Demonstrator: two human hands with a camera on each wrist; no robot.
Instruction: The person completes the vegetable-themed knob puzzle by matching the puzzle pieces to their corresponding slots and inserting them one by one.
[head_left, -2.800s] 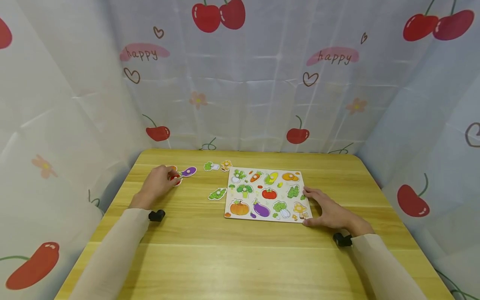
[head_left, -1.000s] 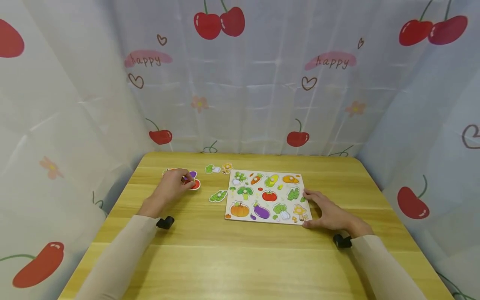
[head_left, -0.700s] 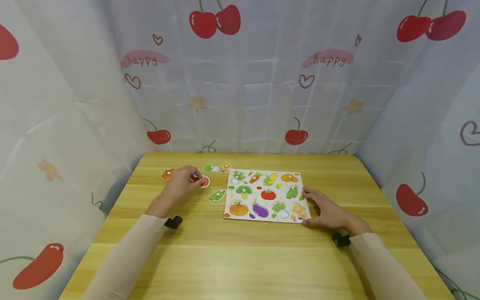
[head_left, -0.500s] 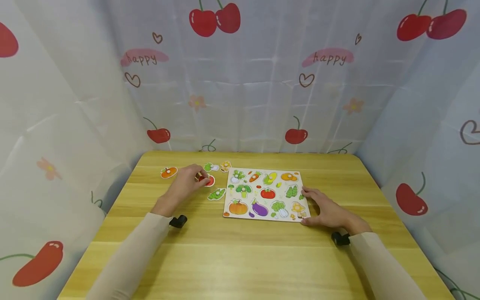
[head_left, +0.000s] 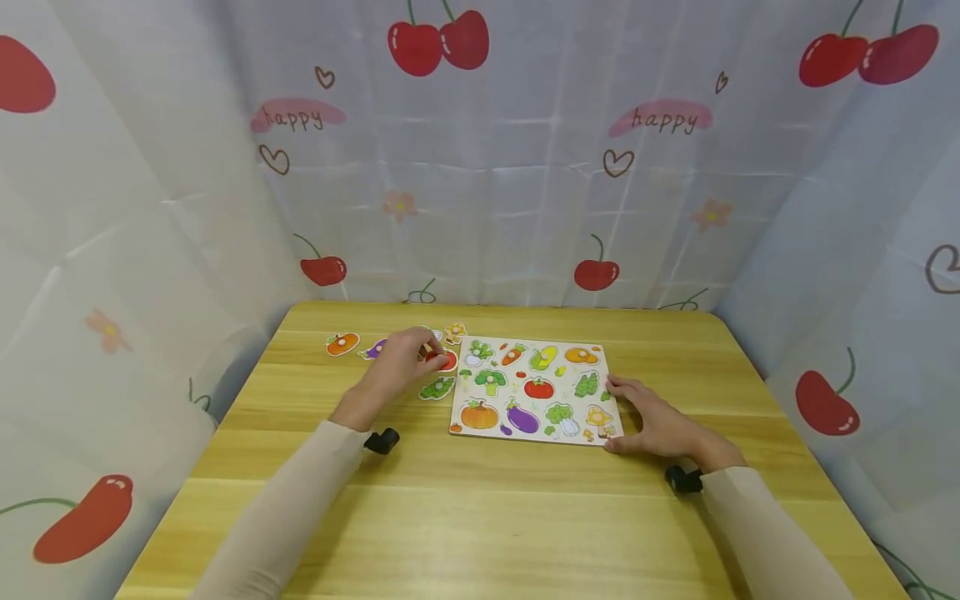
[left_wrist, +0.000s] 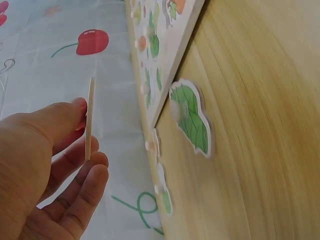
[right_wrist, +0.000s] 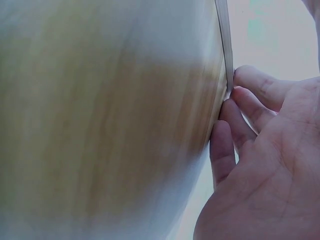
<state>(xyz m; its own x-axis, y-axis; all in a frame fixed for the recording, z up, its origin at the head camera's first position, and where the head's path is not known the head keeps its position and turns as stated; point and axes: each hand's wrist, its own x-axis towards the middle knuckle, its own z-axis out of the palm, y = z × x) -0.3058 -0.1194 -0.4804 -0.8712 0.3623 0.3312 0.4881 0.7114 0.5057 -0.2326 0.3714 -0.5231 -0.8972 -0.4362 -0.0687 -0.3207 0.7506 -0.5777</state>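
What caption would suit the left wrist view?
Left hand holding a thin piece edge-on; a green piece lies beside the board.

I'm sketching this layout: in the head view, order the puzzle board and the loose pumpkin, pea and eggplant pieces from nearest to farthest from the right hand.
1. Puzzle board: its right edge meets the right hand.
2. Loose pea piece: just left of the board.
3. Loose eggplant piece: farther left, partly hidden.
4. Loose pumpkin piece: farthest left.
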